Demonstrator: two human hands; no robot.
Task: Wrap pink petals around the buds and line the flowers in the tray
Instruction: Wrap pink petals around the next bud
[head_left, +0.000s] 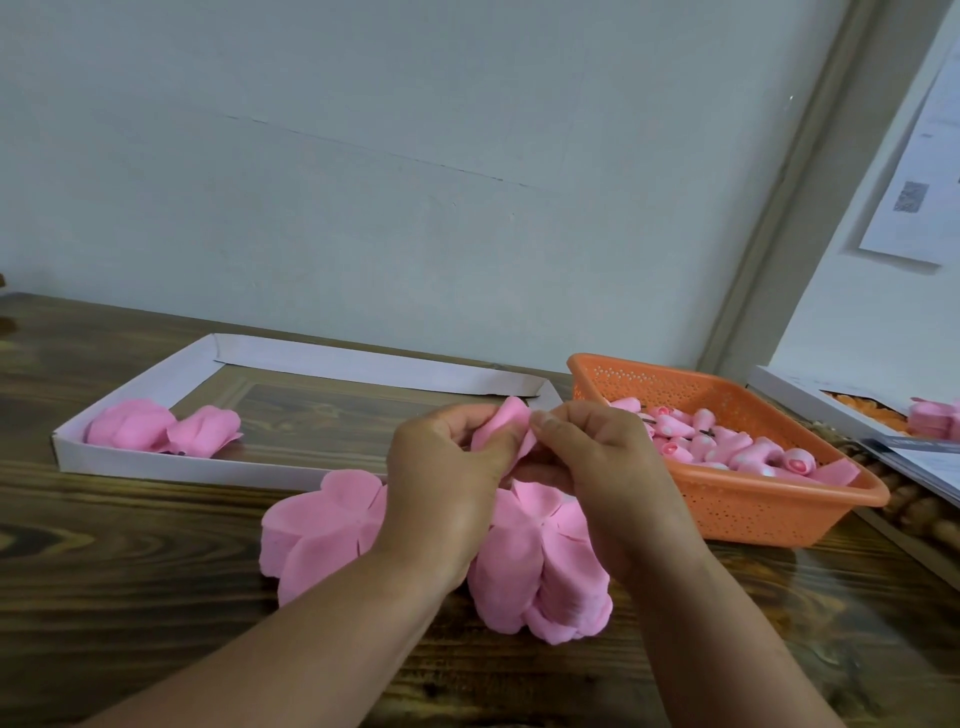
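Above the table's middle, my left hand (452, 467) and my right hand (597, 457) together hold a pink petal sheet (506, 423), fingers curled round it; any bud inside is hidden. Two stacks of pink petal sheets lie under my wrists, one on the left (322, 525) and one on the right (540, 561). The white cardboard tray (156, 462) lies behind, with two finished pink flowers (156, 428) in its left end. An orange plastic basket (769, 509) to the right holds several pink buds (727, 449).
The wooden table (130, 597) runs up to a grey wall. At the far right edge lie another white tray (810, 397) with orange pieces, a small pink stack (935, 418) and a printed sheet (924, 462).
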